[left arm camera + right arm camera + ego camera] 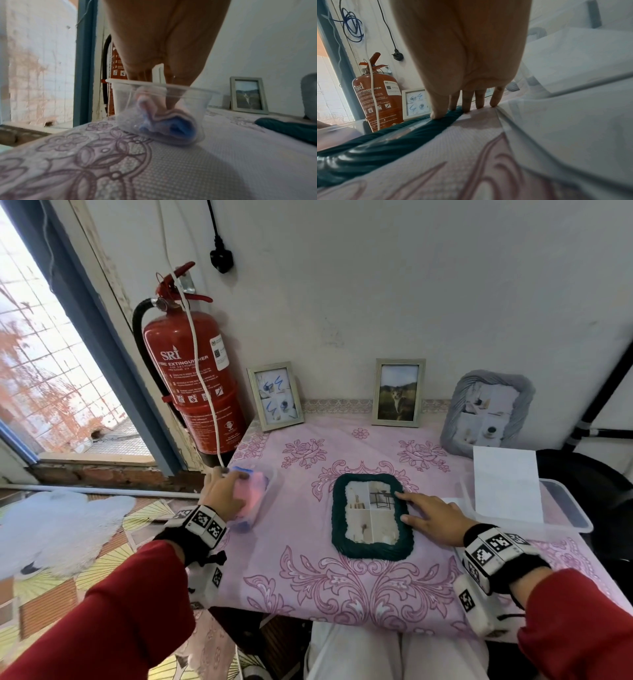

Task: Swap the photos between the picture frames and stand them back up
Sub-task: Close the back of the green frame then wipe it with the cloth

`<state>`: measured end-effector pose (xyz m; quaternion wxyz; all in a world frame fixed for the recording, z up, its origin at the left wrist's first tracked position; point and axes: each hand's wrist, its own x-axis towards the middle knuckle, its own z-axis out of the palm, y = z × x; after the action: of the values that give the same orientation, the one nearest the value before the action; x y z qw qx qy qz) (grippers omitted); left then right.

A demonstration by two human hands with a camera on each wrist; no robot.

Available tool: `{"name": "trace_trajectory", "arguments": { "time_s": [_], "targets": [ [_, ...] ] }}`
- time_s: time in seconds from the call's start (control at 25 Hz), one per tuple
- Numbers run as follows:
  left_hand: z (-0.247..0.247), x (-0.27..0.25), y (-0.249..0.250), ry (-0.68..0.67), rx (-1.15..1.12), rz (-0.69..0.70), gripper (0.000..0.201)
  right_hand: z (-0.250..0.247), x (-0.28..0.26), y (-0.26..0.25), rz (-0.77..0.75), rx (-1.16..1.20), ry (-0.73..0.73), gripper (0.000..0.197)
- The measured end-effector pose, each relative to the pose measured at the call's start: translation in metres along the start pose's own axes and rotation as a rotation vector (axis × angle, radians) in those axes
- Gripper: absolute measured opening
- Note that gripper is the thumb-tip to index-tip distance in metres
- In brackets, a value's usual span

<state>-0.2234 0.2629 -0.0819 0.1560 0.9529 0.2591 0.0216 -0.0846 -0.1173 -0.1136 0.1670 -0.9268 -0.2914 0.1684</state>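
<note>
A dark green frame lies flat, photo side up, in the middle of the table; its edge shows in both wrist views. My right hand rests with straight fingers on the frame's right edge and the tablecloth beside it. A grey frame stands at the back right, holding a photo. My left hand reaches into a small clear tub at the table's left edge and pinches a pink and blue cloth inside it.
Two pale wooden frames stand against the back wall. A clear shallow box with a white sheet sits at the right. A red fire extinguisher stands left of the table, by a window.
</note>
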Motion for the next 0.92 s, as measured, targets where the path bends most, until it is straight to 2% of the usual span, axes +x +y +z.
{"name": "trace_trajectory", "arguments": {
  "time_s": [0.08, 0.12, 0.2, 0.32, 0.56, 0.72, 0.8, 0.88, 0.92],
  "targets": [
    [0.001, 0.002, -0.003, 0.090, 0.164, 0.118, 0.054, 0.000, 0.000, 0.000, 0.001, -0.001, -0.003, 0.054],
    [0.002, 0.004, -0.003, 0.071, 0.163, 0.167, 0.051, 0.000, 0.000, 0.000, 0.001, 0.000, -0.002, 0.054],
    [0.005, 0.003, 0.000, -0.049, 0.087, 0.199, 0.046, 0.000, 0.000, 0.000, 0.003, 0.002, 0.000, 0.054],
    [0.009, -0.003, 0.002, -0.179, -0.028, 0.156, 0.049, 0.000, 0.000, -0.001, 0.003, 0.005, -0.001, 0.054],
    [0.005, -0.002, 0.007, -0.384, 0.294, 0.152, 0.054, -0.001, -0.002, -0.002, 0.002, 0.000, -0.002, 0.054],
    [0.005, -0.007, 0.010, -0.296, 0.053, 0.177, 0.050, -0.002, -0.002, -0.003, 0.003, 0.001, -0.005, 0.054],
    [0.000, -0.004, 0.009, -0.190, -0.019, 0.199, 0.044, -0.002, -0.002, -0.003, 0.004, 0.002, -0.006, 0.054],
    [-0.004, -0.001, 0.010, -0.129, 0.037, 0.249, 0.041, -0.002, -0.003, -0.004, 0.004, 0.005, -0.007, 0.054],
    [-0.003, -0.001, 0.012, -0.172, 0.086, 0.259, 0.043, -0.002, -0.003, -0.003, 0.005, 0.004, -0.006, 0.054]
  ]
}}
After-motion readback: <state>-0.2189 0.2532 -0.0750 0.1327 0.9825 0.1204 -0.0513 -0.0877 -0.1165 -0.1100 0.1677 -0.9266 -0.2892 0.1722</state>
